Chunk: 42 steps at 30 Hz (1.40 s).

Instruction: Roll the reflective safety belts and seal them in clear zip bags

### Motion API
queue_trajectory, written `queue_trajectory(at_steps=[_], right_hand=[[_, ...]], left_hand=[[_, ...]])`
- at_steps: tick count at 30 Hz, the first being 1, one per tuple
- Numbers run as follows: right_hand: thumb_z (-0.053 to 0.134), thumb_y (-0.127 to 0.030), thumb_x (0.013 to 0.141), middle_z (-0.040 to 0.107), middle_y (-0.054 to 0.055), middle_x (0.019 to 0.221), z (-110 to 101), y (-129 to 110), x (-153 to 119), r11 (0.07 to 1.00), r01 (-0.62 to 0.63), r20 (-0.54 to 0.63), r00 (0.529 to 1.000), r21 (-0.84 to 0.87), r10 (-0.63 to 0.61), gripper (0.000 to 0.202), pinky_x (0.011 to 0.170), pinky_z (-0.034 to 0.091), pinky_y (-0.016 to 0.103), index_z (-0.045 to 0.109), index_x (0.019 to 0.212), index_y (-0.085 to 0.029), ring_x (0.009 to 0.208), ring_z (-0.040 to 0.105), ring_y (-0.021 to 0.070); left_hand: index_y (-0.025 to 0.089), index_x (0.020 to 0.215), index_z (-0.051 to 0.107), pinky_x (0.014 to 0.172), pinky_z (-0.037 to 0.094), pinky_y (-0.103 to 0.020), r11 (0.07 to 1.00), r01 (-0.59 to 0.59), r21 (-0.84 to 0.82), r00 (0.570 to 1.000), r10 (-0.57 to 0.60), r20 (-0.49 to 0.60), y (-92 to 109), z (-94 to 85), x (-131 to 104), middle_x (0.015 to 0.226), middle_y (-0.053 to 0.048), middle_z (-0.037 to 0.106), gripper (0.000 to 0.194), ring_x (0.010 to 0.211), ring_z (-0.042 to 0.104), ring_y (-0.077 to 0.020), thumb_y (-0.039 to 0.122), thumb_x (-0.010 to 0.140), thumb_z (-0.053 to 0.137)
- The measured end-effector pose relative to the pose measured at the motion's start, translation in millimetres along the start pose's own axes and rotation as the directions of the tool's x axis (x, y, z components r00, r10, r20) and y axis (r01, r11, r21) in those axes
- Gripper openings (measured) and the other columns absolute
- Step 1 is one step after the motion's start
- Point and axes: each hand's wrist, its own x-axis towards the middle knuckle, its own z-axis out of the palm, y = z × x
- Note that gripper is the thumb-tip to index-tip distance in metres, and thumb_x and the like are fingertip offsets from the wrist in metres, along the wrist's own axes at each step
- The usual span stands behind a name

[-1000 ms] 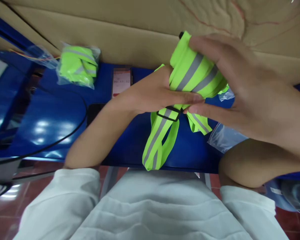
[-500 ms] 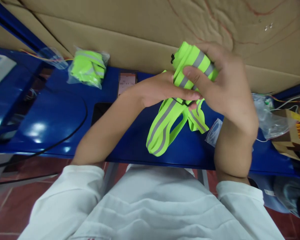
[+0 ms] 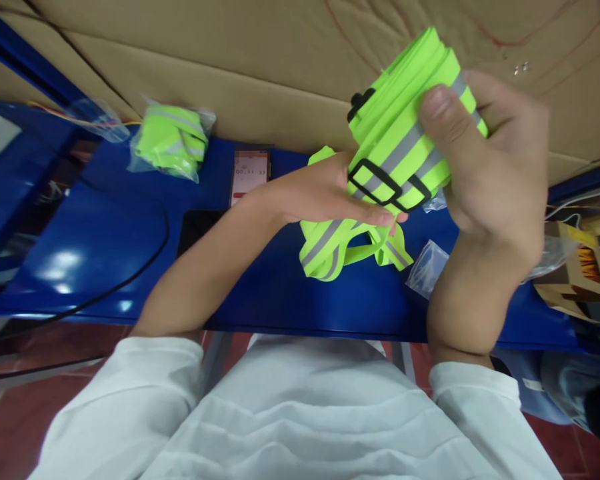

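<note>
A neon yellow-green reflective strap (image 3: 405, 137) with grey stripes is folded into a thick bundle above the table. My right hand (image 3: 500, 147) is closed round its right side, thumb pressed on the front. Two black slide buckles (image 3: 375, 181) show on the bundle's lower face, and a black clip (image 3: 361, 103) sticks out at its left edge. At the bottom end, my left hand (image 3: 347, 197) is closed on the strap, thumb in front and most fingers hidden behind. Loose loops of strap (image 3: 325, 250) hang below it over the blue table.
A clear bag with folded neon straps (image 3: 173, 140) lies at the back left. Beside it is a phone (image 3: 250, 175) showing a timer. An empty plastic bag (image 3: 427, 268) lies right of the loops. A cardboard box (image 3: 575, 273) stands far right; a black cable (image 3: 125, 277) crosses the left.
My right hand has raised the bundle up and to the right and tilted it, so the buckles now show. The hanging loops have drawn up; my left hand stays near the same spot.
</note>
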Motion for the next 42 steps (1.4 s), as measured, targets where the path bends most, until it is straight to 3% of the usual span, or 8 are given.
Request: queue_trajectory(at_steps=[7, 13, 21, 26, 29, 33, 37, 42], right_hand=[[0.049, -0.074, 0.091, 0.077, -0.003, 0.127, 11, 18, 17, 0.944, -0.227, 0.196, 0.963, 0.239, 0.182, 0.051, 0.091, 0.059, 0.062, 0.069, 0.129, -0.047, 0.12, 0.071, 0.0389], [0.054, -0.072, 0.092, 0.076, -0.008, 0.128, 10, 21, 16, 0.906, -0.206, 0.076, 0.979, 0.37, 0.191, 0.036, 0.102, 0.058, 0.054, 0.071, 0.113, -0.047, 0.121, 0.071, 0.0327], [0.045, -0.073, 0.095, 0.074, 0.001, 0.132, 18, 31, 21, 0.94, -0.217, 0.15, 0.972, 0.262, 0.182, 0.052, 0.101, 0.056, 0.056, 0.069, 0.125, -0.037, 0.134, 0.063, 0.0347], [0.058, -0.053, 0.101, 0.075, 0.004, 0.121, 11, 11, 11, 1.0, -0.03, -0.148, 0.989, -0.009, 0.028, 0.027, 0.095, 0.059, 0.046, 0.07, 0.113, -0.032, 0.105, 0.072, 0.0271], [0.045, -0.052, 0.108, 0.071, 0.009, 0.135, 5, 0, 3, 0.986, 0.118, 0.074, 0.991, -0.118, -0.11, 0.043, 0.112, 0.052, 0.048, 0.069, 0.127, -0.023, 0.127, 0.066, 0.0287], [0.077, -0.058, 0.088, 0.053, 0.014, 0.159, 11, 1, 2, 0.958, 0.219, 0.242, 0.955, -0.185, -0.171, 0.08, 0.128, 0.038, 0.051, 0.05, 0.153, -0.019, 0.15, 0.048, 0.0324], [0.078, -0.044, 0.089, 0.071, 0.005, 0.136, 22, 6, 9, 0.971, 0.171, 0.104, 0.982, -0.166, -0.156, 0.047, 0.117, 0.051, 0.052, 0.064, 0.131, -0.03, 0.133, 0.063, 0.0324], [0.071, -0.046, 0.093, 0.074, 0.0, 0.129, 21, 8, 10, 0.988, 0.12, 0.063, 0.991, -0.096, -0.114, 0.037, 0.107, 0.057, 0.048, 0.065, 0.128, -0.036, 0.121, 0.07, 0.0287]], left_hand=[[0.015, 0.096, 0.074, 0.093, 0.058, -0.031, 0.994, -0.025, 0.107, 0.999, 0.02, 0.047, 1, -12.0, -2, 0.088, 0.002, 0.074, 0.031, 0.1, 0.074, -0.0228, 0.029, 0.072, 0.089], [0.017, 0.103, 0.074, 0.095, 0.057, -0.031, 0.989, -0.091, 0.115, 0.995, 0.094, -0.024, -6, -16.2, 4, 0.099, 0.0, 0.077, 0.038, 0.104, 0.072, -0.0225, 0.031, 0.071, 0.091], [0.016, 0.09, 0.076, 0.084, 0.06, -0.036, 0.993, 0.026, -0.112, 0.995, -0.015, 0.102, -7, -11.9, 0, 0.087, -0.006, 0.077, 0.025, 0.086, 0.076, -0.0246, 0.035, 0.077, 0.086], [0.016, 0.08, 0.074, 0.081, 0.06, -0.033, 0.999, 0.021, -0.035, 1.0, -0.02, 0.023, -4, -10.7, 1, 0.076, -0.004, 0.072, 0.024, 0.081, 0.074, -0.0229, 0.036, 0.076, 0.086], [0.015, 0.087, 0.075, 0.085, 0.06, -0.034, 1.0, -0.008, -0.015, 0.997, 0.007, -0.079, -7, -12.4, 1, 0.082, -0.004, 0.073, 0.027, 0.089, 0.074, -0.0241, 0.037, 0.076, 0.087], [0.016, 0.105, 0.075, 0.091, 0.06, -0.033, 0.994, -0.095, 0.045, 0.991, 0.099, -0.092, -6, -17.7, -3, 0.103, -0.004, 0.076, 0.035, 0.098, 0.073, -0.0213, 0.031, 0.076, 0.087], [0.018, 0.104, 0.075, 0.087, 0.061, -0.031, 1.0, -0.005, -0.025, 0.998, 0.004, -0.059, 0, -17.8, -7, 0.098, -0.003, 0.078, 0.039, 0.095, 0.076, -0.0216, 0.03, 0.071, 0.092], [0.019, 0.103, 0.075, 0.082, 0.063, -0.032, 0.934, 0.127, -0.333, 0.981, -0.168, -0.096, -11, -8.1, 0, 0.101, -0.005, 0.08, 0.047, 0.09, 0.077, -0.0231, 0.034, 0.064, 0.098]])
